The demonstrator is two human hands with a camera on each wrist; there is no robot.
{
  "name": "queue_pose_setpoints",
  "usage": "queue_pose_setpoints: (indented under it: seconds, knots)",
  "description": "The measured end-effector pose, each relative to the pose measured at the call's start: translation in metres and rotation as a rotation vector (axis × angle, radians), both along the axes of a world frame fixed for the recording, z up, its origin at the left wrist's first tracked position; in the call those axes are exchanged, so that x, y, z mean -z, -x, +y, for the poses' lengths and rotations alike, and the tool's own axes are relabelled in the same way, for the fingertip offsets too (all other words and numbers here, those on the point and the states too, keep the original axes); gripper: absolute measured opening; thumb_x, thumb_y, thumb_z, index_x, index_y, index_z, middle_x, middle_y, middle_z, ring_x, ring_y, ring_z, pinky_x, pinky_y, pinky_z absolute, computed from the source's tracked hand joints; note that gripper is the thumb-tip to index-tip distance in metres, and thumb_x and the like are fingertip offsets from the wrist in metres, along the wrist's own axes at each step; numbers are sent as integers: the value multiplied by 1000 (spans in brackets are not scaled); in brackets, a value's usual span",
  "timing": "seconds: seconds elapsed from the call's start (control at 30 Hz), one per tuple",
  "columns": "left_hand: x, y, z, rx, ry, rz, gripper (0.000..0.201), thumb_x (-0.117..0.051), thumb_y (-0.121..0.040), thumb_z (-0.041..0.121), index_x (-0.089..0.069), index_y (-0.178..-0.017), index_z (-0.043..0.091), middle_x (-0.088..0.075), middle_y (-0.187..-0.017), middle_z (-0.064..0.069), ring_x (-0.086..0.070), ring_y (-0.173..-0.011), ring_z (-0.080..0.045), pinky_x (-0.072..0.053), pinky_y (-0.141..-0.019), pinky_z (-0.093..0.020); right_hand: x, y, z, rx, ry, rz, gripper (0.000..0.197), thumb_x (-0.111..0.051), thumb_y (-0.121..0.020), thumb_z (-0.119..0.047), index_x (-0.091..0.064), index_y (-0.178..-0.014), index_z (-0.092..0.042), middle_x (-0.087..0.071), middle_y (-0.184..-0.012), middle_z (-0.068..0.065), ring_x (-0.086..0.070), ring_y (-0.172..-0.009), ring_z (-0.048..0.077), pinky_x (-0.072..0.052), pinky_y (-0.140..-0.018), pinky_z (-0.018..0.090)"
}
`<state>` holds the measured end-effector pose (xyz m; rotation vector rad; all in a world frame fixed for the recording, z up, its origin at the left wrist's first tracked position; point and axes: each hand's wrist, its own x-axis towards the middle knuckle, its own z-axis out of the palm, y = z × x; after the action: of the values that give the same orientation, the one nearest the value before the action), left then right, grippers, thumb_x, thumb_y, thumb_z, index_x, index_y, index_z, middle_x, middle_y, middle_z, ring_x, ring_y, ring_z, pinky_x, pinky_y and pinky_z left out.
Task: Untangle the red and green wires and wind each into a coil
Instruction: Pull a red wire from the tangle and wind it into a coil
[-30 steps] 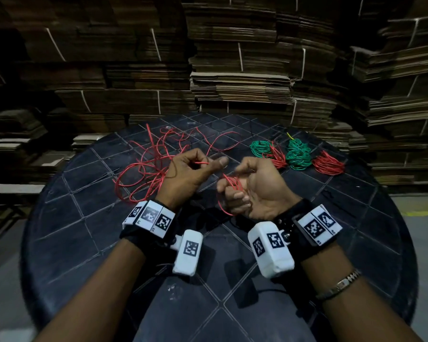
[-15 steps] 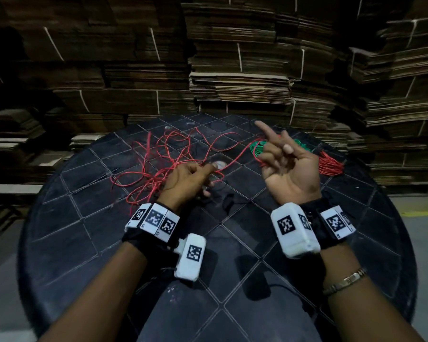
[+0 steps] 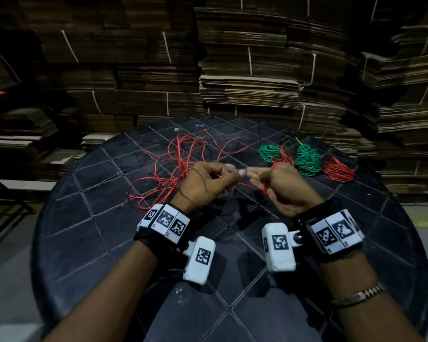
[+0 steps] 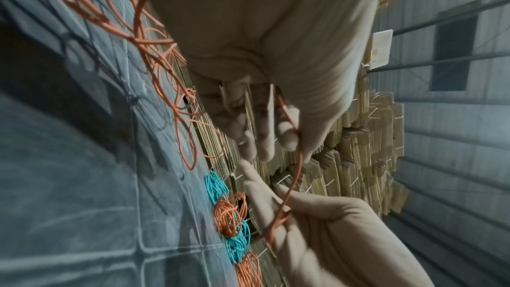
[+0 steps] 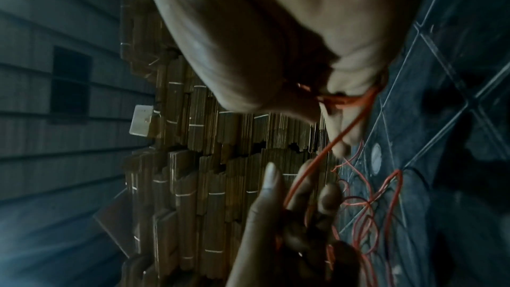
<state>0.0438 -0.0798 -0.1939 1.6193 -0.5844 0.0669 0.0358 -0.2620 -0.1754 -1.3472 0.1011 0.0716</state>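
Head view: both hands raised just above a dark round surface (image 3: 89, 243) w/ grid lines, fingertips nearly meeting at centre.
L hand (image 3: 203, 186): fingers curled, thumb + index pinching red wire (image 3: 181, 169); knuckles up.
R hand (image 3: 286, 191): fingers curled, a few turns of red wire wrapped round them; index tip pointing toward L thumb.
Red wire: loose tangle spread on surface beyond and left of L hand; one strand runs from L pinch across to R fingers.
L wrist view: strand (image 4: 296, 174) drops from L fingers (image 4: 287, 136) down to R hand (image 4: 317, 232), looks taut-ish; frame blurry.
R wrist view: red turns bunched at R fingers (image 5: 339, 121), strand (image 5: 317, 160) leading to L hand (image 5: 278, 226); dark, blurred.
Done coils: four on far right of surface, roughly in a row, well apart from hands – green coil (image 3: 268, 152), small red coil (image 3: 283, 157) touching it, 2nd green coil (image 3: 307, 160), red coil (image 3: 337, 172) at right end.
Tangle vs coils: apart, bare surface between.
Wrists: marker bands + white camera pods on both; bracelet (image 3: 358, 296) on R forearm.
Bkgd: stacks of flattened cardboard (image 3: 247, 77) behind surface, dim light.
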Motion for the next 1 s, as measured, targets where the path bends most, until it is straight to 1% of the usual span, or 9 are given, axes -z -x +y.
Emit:
queue_pose_setpoints:
  seconds: [0.1,0.23,0.3,0.4,0.5,0.7,0.77,0.87,1.0]
  knots:
    - [-1,-2,1,-84,35,3,40,-73,-96,12,-59,-61,-3,-75,-88,-24,-74,-85,-27,-60,-77,-36,0,12,12,-223,160,38,35,-32,-88,19,-65,-93,12,-73,-106,25,-65,-116,41,-45,-110,46]
    - [-2,-16,11,-178,198,163,32,-66,-101,17,-61,-82,-8,-74,-75,-9,-65,-59,-15,-45,-48,-21,-4,23,27,-229,224,104,24,-35,-88,19,-51,-90,2,-66,-69,17,-57,-57,25,-40,-59,29]
    - [-2,-21,16,-191,201,175,36,-65,-102,20,-61,-87,-13,-72,-72,-9,-61,-55,-17,-45,-46,-23,-4,23,32,-320,258,162,19,-40,-99,1,-52,-86,-5,-61,-62,12,-48,-53,19,-39,-51,25]
    - [-3,-22,17,-185,203,157,34,-62,-103,20,-58,-77,-3,-71,-68,-8,-59,-51,-14,-45,-47,-20,-7,25,33,-507,351,193,46,-41,-106,-44,-61,-86,-8,-47,-54,5,-37,-44,12,-26,-37,20]
    - [-2,-24,17,-188,217,131,26,-59,-105,20,-59,-81,10,-71,-67,-5,-60,-49,-13,-45,-47,-19,-9,33,31,-766,496,119,63,-45,-101,-56,-76,-94,-2,-29,-44,0,-20,-36,12,-9,-42,29]
    - [2,-27,19,-224,220,176,29,-62,-104,20,-61,-106,-10,-70,-70,-6,-52,-50,-19,-39,-42,-21,-19,36,20,-605,-141,-41,57,-47,-100,-35,-64,-59,1,-18,-30,-4,-10,-25,10,-8,-33,18]
    - [-1,-23,14,-208,194,185,21,-64,-103,22,-64,-108,1,-72,-70,-6,-54,-50,-18,-39,-42,-20,-23,36,14,-505,-322,-148,59,-44,-101,-34,-64,-57,-1,-11,-30,-3,-3,-26,13,3,-42,24]
    - [-3,-19,14,-222,256,229,32,-76,-94,23,-59,-119,15,-73,-76,-9,-57,-48,-18,-37,-45,-22,-28,36,3,-359,-495,-253,57,-45,-101,-35,-62,-56,-5,-11,-29,-2,-2,-26,14,-1,-42,23]
    - [3,-26,21,-309,263,229,26,-91,-72,37,-69,-86,30,-71,-79,-10,-59,-55,-16,-38,-51,-25,-32,25,-23,-340,-782,-376,55,-35,-109,-33,-74,-84,-4,-19,-33,-6,-14,-28,10,-24,-38,23]
